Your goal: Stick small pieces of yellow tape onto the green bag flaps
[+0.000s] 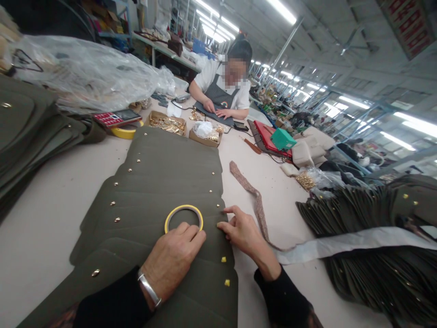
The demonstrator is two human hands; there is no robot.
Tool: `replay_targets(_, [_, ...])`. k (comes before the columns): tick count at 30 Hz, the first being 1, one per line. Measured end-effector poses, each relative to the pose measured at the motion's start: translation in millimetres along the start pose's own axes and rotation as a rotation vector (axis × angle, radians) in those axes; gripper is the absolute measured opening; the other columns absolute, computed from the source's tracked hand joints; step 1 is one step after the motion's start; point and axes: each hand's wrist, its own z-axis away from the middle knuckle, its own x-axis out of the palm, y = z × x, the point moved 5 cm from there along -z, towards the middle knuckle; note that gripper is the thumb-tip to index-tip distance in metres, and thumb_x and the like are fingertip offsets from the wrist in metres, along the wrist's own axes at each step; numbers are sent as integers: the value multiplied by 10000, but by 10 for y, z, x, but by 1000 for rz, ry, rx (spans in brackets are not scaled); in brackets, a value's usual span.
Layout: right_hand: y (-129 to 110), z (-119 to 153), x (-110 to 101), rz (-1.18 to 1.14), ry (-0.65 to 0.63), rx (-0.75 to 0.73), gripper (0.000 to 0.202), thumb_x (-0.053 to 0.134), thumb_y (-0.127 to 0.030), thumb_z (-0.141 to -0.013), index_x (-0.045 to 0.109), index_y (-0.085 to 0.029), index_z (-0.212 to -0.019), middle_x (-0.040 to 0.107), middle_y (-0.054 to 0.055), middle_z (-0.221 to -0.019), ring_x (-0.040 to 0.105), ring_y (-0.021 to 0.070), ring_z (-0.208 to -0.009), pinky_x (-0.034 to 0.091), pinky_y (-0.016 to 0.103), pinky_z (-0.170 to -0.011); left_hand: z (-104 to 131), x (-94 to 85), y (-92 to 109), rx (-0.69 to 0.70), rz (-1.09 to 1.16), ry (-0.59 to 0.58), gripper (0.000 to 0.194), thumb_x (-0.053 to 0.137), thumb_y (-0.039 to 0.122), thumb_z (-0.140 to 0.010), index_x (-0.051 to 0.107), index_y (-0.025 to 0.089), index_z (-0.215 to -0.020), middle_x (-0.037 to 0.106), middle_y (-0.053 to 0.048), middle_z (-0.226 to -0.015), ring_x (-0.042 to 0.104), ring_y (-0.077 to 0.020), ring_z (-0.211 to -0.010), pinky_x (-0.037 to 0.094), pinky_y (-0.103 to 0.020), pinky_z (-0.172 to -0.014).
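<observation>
Overlapping dark green panels (167, 168) with gold studs lie on the pale table. My left hand (175, 259), with a silver bracelet at the wrist, grips the near edge of a yellow tape roll (184, 207) over the panels. At the panels' right edge is my right hand (242, 230), its thumb and index finger apart beside a gold stud (218, 205); nothing shows between them. Two small yellow pieces, an upper one (223, 259) and a lower one (227, 283), sit on the panels below that hand.
Across the table a person (221, 86) works on a dark piece. Boxes of gold parts (167, 124) stand beyond the panels. A patterned strip (257, 205) lies right, near stacked green pieces (341, 209). More green panels (30, 123) and plastic wrap (92, 68) are left.
</observation>
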Motion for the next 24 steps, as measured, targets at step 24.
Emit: replay_targets(24, [-277, 349, -53, 357, -225, -91, 183, 541, -138, -770, 692, -177, -674, 675, 25, -636, 566, 126, -574, 323, 226, -540, -52, -104, -157, -16, 121, 132, 226, 345, 160, -957, 566, 192, -919, 613, -24, -815, 565, -185, -741, 437, -337, -714])
